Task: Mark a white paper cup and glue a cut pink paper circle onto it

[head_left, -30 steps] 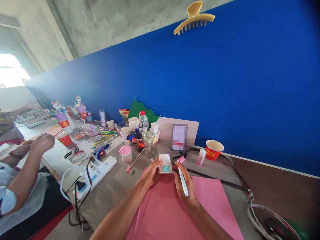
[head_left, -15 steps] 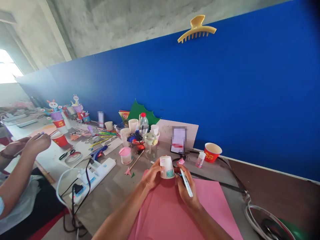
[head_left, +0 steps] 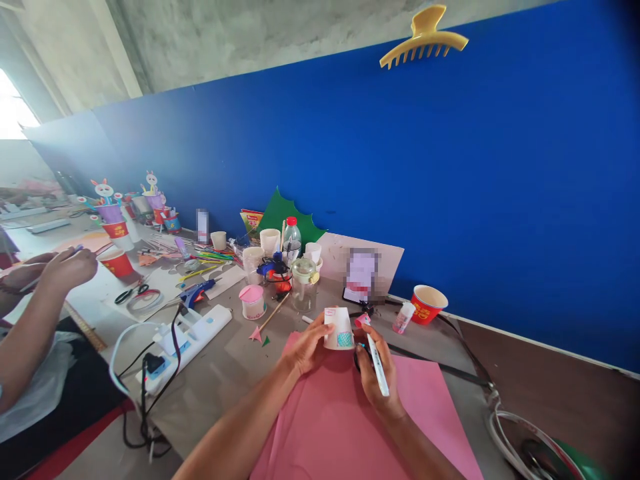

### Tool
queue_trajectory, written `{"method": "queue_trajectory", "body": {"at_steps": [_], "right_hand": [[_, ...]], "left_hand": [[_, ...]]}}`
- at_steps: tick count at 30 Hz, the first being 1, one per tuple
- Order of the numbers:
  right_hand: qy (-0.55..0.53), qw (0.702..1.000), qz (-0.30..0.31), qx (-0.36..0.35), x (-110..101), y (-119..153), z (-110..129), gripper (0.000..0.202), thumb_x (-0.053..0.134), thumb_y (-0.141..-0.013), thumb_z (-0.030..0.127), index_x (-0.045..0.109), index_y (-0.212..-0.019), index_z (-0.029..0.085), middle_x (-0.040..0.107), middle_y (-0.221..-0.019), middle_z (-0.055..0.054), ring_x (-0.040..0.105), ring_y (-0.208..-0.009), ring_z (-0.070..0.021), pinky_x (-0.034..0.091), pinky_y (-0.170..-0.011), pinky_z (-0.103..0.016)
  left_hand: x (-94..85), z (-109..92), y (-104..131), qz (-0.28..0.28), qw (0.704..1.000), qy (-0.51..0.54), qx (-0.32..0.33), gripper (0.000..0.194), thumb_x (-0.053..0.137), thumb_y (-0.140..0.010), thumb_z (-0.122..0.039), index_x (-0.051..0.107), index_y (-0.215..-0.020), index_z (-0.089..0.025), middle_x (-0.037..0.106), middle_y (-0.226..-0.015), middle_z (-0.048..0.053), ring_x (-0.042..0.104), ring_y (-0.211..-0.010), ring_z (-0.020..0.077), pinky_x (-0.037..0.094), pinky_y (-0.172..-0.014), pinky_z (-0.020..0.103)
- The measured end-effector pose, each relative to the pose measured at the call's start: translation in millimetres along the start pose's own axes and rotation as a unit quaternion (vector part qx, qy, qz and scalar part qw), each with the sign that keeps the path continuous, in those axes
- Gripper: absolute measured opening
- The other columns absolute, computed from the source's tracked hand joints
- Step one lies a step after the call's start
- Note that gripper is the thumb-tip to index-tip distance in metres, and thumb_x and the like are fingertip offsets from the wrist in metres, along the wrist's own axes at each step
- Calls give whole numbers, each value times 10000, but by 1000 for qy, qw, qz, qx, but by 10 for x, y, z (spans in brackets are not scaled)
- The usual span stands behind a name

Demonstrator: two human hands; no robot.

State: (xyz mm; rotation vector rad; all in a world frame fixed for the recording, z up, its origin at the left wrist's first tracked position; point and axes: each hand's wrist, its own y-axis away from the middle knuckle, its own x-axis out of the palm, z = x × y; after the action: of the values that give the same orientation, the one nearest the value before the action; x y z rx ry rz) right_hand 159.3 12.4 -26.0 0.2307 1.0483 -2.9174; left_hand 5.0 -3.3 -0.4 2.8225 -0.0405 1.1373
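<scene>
My left hand (head_left: 311,348) is wrapped round the left side of a white paper cup (head_left: 336,320), which is upside down with its wide rim at the bottom. Pink marks and a teal patterned patch show on the cup's side. Just right of the cup, my right hand (head_left: 376,370) holds a white marker (head_left: 377,365) between its fingers; a small dark thing, too hidden to name, shows by the fingertips. Both hands are over pink paper (head_left: 340,427) on the grey table.
Behind are a glass jar (head_left: 303,287), a pink-lidded tub (head_left: 252,302), a phone (head_left: 361,273) and a red cup (head_left: 428,305). A power strip (head_left: 215,327), glue gun (head_left: 196,293) and scissors (head_left: 137,291) lie left. Another person's hands (head_left: 70,270) work at far left.
The view has shifted slightly. The cup is turned and tilted a little in my left hand, and my right hand with the marker sits slightly further from it.
</scene>
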Motion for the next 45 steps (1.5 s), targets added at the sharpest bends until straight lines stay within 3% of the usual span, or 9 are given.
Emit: {"method": "queue_trajectory", "body": {"at_steps": [5, 8, 11, 15, 22, 34, 40, 45], "right_hand": [[17, 999, -3, -29, -6, 2, 13, 343, 485, -928, 247, 534, -1264, 193, 684, -1068, -121, 690, -933, -236, 586, -792, -387], [22, 999, 10, -37, -18, -9, 6, 341, 490, -931, 259, 548, -1258, 179, 689, -1070, -133, 687, -949, -245, 584, -793, -384], [28, 998, 26, -47, -27, -15, 7, 338, 478, -935, 257, 554, -1255, 178, 696, -1073, -133, 684, -965, -249, 577, -812, -389], [26, 998, 31, -40, -16, -4, 24, 338, 435, -957, 257, 546, -1264, 173, 698, -1081, -138, 675, -988, -245, 563, -844, -398], [8, 999, 37, -32, -33, 16, 89, 330, 431, -971, 293, 545, -1263, 188, 687, -1061, -109, 663, -958, -224, 550, -838, -383], [-13, 998, 29, -51, -80, 10, 266, 180, 472, -950, 281, 627, -1022, 227, 665, -911, -63, 643, -819, -198, 533, -681, -326], [-46, 998, 34, 14, -71, 64, 239, 178, 497, -934, 324, 604, -1019, 209, 680, -933, -89, 650, -748, -196, 516, -568, -296], [-44, 998, 31, 15, -73, 27, 279, 183, 496, -928, 345, 612, -885, 210, 670, -856, -62, 631, -714, -183, 504, -572, -292]], "left_hand": [[34, 2, -24, 6, 999, 19, 44, 503, 743, -687, -239, 628, -1176, -211, 695, -985, 50, 633, -886, 202, 460, -771, 288], [51, -20, -30, -1, 999, 41, 22, 462, 738, -672, -219, 647, -1124, -191, 704, -953, 52, 636, -898, 223, 461, -794, 311], [44, -25, -26, -12, 999, 52, -5, 370, 736, -716, -308, 669, -1044, -152, 715, -941, 76, 650, -887, 238, 464, -814, 330], [17, -4, -32, -12, 999, 35, -22, 425, 732, -749, -444, 664, -1008, -115, 720, -900, 106, 666, -885, 238, 460, -843, 321], [-25, 25, -71, -28, 999, 30, 9, 398, 776, -700, -424, 656, -943, -133, 703, -853, 83, 665, -827, 233, 464, -829, 333], [-40, 57, -80, -36, 999, 16, 28, 311, 748, -718, -384, 662, -885, -137, 648, -741, 35, 600, -703, 175, 441, -720, 290], [-9, 48, -80, -45, 998, -9, 51, 369, 759, -690, -421, 660, -892, -129, 654, -765, 36, 595, -697, 161, 449, -688, 274], [20, 37, -76, -43, 997, -20, 57, 386, 773, -670, -430, 649, -870, -125, 657, -774, 37, 598, -672, 150, 444, -650, 265]]}}
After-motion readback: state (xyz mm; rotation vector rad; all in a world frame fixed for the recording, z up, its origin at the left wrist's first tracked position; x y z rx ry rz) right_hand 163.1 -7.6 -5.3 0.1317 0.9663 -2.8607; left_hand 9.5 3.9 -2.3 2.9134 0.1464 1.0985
